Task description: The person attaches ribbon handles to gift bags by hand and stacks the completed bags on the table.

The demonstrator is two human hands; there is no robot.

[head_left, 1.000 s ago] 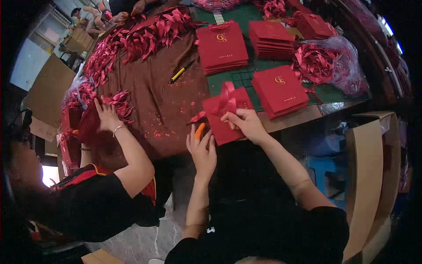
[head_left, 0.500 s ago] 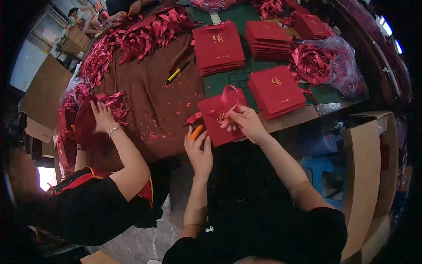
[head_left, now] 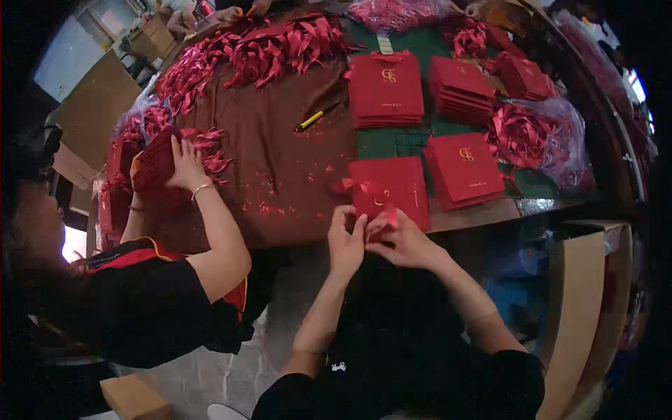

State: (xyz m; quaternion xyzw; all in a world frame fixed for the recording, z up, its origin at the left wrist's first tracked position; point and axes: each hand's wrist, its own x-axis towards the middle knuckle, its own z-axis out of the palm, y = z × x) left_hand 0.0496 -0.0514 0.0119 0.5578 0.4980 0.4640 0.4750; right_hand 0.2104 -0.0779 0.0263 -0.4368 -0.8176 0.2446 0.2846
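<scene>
Ribbon (head_left: 391, 213) is pinched between thumb and fingers of the right hand (head_left: 411, 245) over the near edge of a red paper bag (head_left: 409, 183). The bag is laid flat at the near edge of the desk (head_left: 476, 216), its gold print partly covered. The left hand (head_left: 346, 246) is placed just beside the right, fingers curled and thumb raised; whether anything is gripped by it cannot be told. To the right of the bag, a stack of printed bags (head_left: 465, 170) is set near a clear plastic sack (head_left: 565, 136) filled with red ribbon. Beyond, a larger stack (head_left: 386, 94) is rested on a green mat (head_left: 371, 143). A yellow pen (head_left: 311, 120) is left on brown cloth (head_left: 241, 147). At left, dark red pieces (head_left: 152, 168) are held by a co-worker.
</scene>
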